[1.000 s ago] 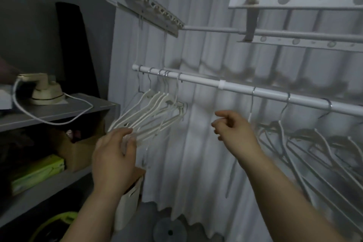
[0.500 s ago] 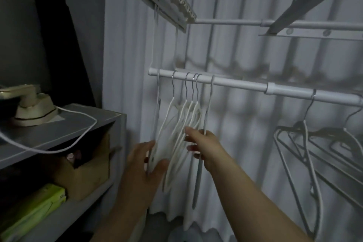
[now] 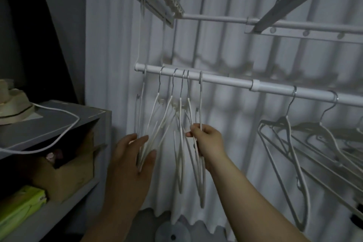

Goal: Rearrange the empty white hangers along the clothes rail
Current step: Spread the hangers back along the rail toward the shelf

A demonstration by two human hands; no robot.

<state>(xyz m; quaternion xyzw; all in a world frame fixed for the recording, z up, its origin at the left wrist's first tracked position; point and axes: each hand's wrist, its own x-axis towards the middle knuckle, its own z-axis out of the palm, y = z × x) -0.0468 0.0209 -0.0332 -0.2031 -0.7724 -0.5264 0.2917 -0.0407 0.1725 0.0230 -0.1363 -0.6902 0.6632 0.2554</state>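
Observation:
A white clothes rail [image 3: 225, 82] runs from centre left down to the right edge. Several empty white hangers [image 3: 169, 108] hang bunched near its left end. My left hand [image 3: 130, 155] holds the lower ends of the leftmost hangers between thumb and fingers. My right hand [image 3: 206, 139] pinches the rightmost hanger of the bunch [image 3: 200, 108], holding it a little apart from the others. More white hangers [image 3: 290, 143] hang further right on the rail, splayed sideways.
A grey shelf unit [image 3: 59, 122] stands at the left with an iron [image 3: 13, 104], its white cord [image 3: 64, 133], a cardboard box [image 3: 66, 173] and a green pack [image 3: 21, 202]. White drying racks [image 3: 275, 23] hang overhead. A white curtain [image 3: 225, 49] hangs behind the rail.
My view has moved closer to the rail's left end. My right hand came left and took hold of the rightmost hanger of the bunch, drawing it aside; my left hand closed on the leftmost ones.

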